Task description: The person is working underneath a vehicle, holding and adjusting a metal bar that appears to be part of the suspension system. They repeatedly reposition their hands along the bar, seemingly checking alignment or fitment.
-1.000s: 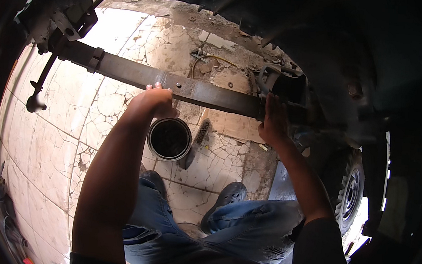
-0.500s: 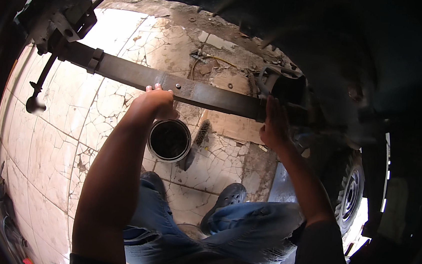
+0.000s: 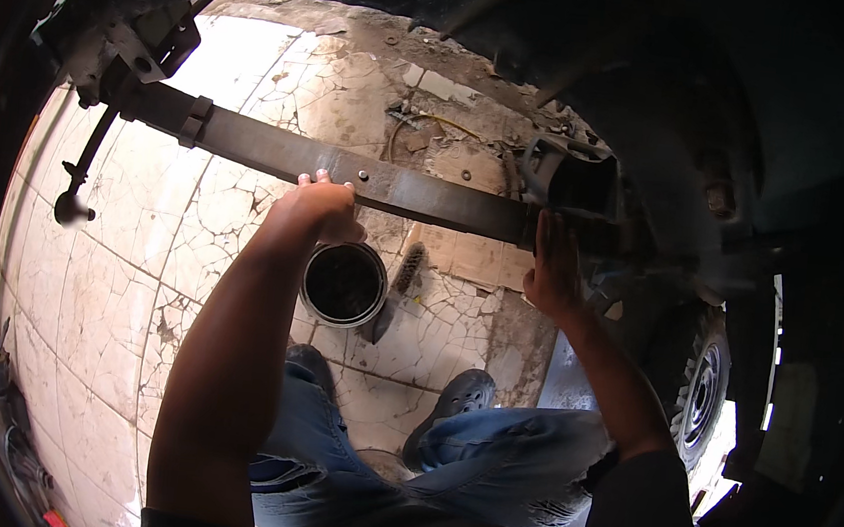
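A long dark metal leaf spring (image 3: 418,198) hangs crosswise under the vehicle, with a clamp (image 3: 194,121) near its left part and a small bolt at its middle. My left hand (image 3: 321,210) is closed on the spring's near edge just left of that bolt, fingertips over the edge. My right hand (image 3: 556,270) rests against the spring's right part, fingers stretched out and thumb apart. On the cracked tiled floor (image 3: 217,195) below, a round open can (image 3: 345,282) with dark contents stands beside a long brush (image 3: 409,267).
Dark undercarriage (image 3: 657,103) surrounds the view above and at right. A bracket with a hanging rod (image 3: 102,135) is at upper left. A tyre (image 3: 701,383) is at right. Cardboard (image 3: 453,251) and a thin yellow hose lie under the spring. Tools (image 3: 11,428) lie at lower left.
My right hand sits slightly lower on the spring, and its right part looks a little lower. The whole view has shifted slightly. My left hand keeps its place on the spring.
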A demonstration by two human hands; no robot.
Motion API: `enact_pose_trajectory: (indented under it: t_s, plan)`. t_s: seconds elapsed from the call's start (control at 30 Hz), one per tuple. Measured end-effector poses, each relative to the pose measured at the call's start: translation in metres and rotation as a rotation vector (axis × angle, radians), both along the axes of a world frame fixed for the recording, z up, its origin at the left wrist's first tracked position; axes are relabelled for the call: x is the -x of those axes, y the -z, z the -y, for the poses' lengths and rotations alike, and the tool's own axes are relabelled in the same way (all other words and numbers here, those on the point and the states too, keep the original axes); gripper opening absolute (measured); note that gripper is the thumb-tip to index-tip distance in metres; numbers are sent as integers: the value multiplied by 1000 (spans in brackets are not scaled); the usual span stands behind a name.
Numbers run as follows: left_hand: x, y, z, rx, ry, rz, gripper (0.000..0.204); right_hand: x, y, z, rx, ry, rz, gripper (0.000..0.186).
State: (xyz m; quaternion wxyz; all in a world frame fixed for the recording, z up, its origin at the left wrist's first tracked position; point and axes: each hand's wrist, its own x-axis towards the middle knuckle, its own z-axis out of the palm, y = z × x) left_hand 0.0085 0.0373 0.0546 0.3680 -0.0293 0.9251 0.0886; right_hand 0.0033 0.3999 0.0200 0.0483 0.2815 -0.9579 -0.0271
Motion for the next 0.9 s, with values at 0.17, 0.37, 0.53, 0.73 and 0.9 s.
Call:
enact_pose_trajectory:
  t_s: [0.17,0.37,0.53,0.73,0.9]
  plan:
    - [1,-4,-1,13,10,7,93,25,-2,5,-7,14,-18,90]
    - [-4,5,11,1,38,-26,93,-4,-9,-2,-82,-47,68,91]
    - [-2,1,7,11,19,-12,92,12,-5,-7,-9,-67,48,89]
    - [-2,3,5,10,36,-36,93,19,-8,-1,-31,1,51,88]
    - [-4,10,15,-44,15,-41,95,-2,-2,-6,-2,-12,85,90]
